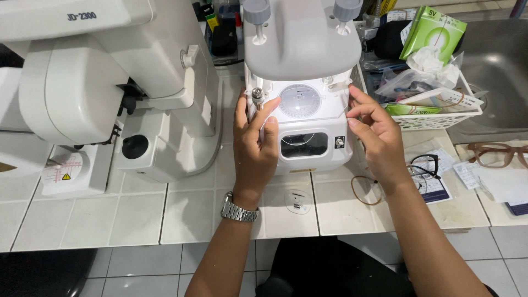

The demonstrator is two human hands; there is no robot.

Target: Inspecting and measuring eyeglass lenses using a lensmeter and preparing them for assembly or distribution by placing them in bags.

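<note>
A small white optical machine (308, 118) with a round dial and a dark window stands on the tiled counter. My left hand (254, 144), with a metal watch on the wrist, rests against the machine's left side, thumb and fingers by a small metal knob (257, 94). My right hand (375, 133) touches the machine's right side, fingertips near a white lever. Neither hand lifts anything. A clear round lens (297, 201) lies on the tile just in front of the machine.
A large white instrument (99, 82) fills the left. A white basket (434, 113) of bags and a green box sits at the right. Black-framed glasses (424, 165), a thin round frame (367, 190) and brown glasses (498, 154) lie on papers. The counter edge runs below.
</note>
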